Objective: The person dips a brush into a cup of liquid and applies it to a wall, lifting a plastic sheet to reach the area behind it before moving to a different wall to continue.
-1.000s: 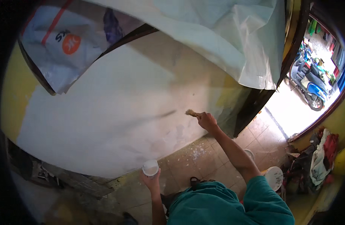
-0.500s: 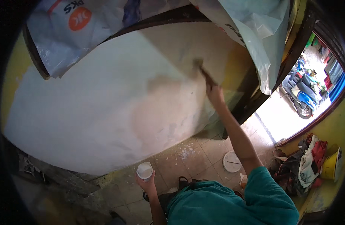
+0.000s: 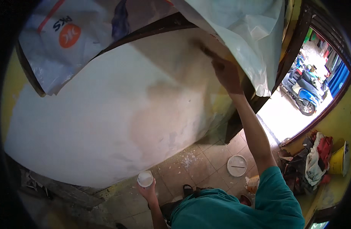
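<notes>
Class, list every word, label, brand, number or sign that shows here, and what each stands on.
White plastic sheet, upper left: short dark lettering and an orange round emblem, wording not copied here.
White-and-orange container: markings too small to read.

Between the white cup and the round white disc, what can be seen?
In the head view, tiled floor with white specks shows between the cup and disc.
</notes>
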